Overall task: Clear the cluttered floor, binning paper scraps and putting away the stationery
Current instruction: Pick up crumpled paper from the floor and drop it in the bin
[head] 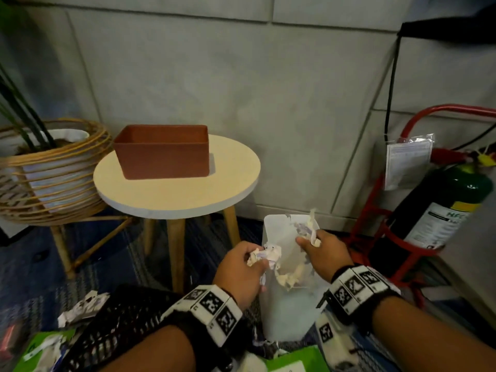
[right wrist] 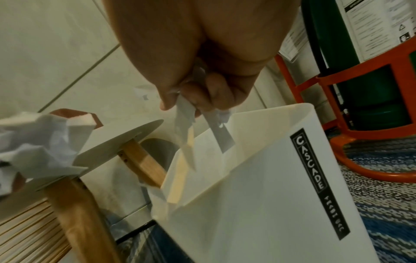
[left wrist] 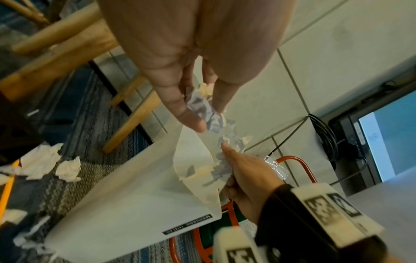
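Note:
A white bin (head: 287, 312) stands on the carpet in front of me, with torn scraps (head: 291, 277) lying inside. My left hand (head: 259, 260) hovers over its near left rim and grips a crumpled paper ball (head: 268, 254), which also shows in the left wrist view as the paper ball (left wrist: 206, 108). Over the far rim, my right hand (head: 308, 241) pinches a few torn paper strips (head: 308, 228). In the right wrist view those strips (right wrist: 188, 131) hang down into the bin's (right wrist: 270, 186) mouth.
More crumpled scraps (head: 83, 307) lie on the carpet at the left, beside a black mesh basket (head: 115, 326) and green notebooks (head: 292, 361). A round table (head: 177, 189) carries a brown box (head: 163, 154). A wicker planter (head: 45, 173) stands left, a fire extinguisher (head: 445, 208) right.

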Action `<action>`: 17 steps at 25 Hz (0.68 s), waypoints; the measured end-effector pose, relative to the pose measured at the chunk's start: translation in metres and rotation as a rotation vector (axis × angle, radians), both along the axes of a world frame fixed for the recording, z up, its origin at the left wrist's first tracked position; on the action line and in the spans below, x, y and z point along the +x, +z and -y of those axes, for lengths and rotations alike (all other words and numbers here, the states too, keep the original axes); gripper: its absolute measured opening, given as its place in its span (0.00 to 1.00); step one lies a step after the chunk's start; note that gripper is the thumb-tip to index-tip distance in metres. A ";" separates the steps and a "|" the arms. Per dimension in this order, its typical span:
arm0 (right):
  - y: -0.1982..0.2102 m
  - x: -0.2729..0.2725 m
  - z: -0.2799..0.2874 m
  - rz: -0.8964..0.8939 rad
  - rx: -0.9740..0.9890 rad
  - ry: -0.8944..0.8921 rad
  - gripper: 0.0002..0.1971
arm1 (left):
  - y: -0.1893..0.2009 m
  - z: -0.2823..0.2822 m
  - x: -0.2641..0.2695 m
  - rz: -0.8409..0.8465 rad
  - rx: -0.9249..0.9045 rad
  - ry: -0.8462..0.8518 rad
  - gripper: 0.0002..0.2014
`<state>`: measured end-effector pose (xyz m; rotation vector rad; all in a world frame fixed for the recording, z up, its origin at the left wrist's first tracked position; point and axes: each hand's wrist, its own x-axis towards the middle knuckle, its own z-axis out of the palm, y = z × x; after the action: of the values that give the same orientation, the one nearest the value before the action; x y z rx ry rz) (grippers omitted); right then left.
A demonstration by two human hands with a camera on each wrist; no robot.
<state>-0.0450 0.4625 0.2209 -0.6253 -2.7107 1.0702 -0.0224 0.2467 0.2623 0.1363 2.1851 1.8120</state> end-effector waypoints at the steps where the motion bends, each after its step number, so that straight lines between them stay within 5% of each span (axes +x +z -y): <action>1: -0.003 -0.005 -0.004 -0.025 -0.025 -0.028 0.16 | -0.001 -0.005 0.001 0.025 0.034 0.013 0.04; 4: -0.008 -0.015 -0.009 0.015 -0.056 -0.086 0.19 | -0.002 -0.020 -0.001 0.076 0.085 0.066 0.04; 9: -0.026 -0.001 -0.013 0.260 -0.110 0.080 0.36 | -0.006 -0.040 -0.011 0.072 0.096 0.109 0.05; 12: -0.025 0.011 -0.022 0.192 0.025 0.156 0.32 | -0.014 -0.050 -0.014 0.068 0.079 0.093 0.09; 17: -0.018 0.025 -0.026 0.171 0.061 0.263 0.31 | -0.029 -0.056 -0.021 0.058 0.031 -0.123 0.36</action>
<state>-0.0198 0.4887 0.2033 -0.3733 -3.0268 1.0261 -0.0435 0.3028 0.2336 0.2166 2.0622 1.7613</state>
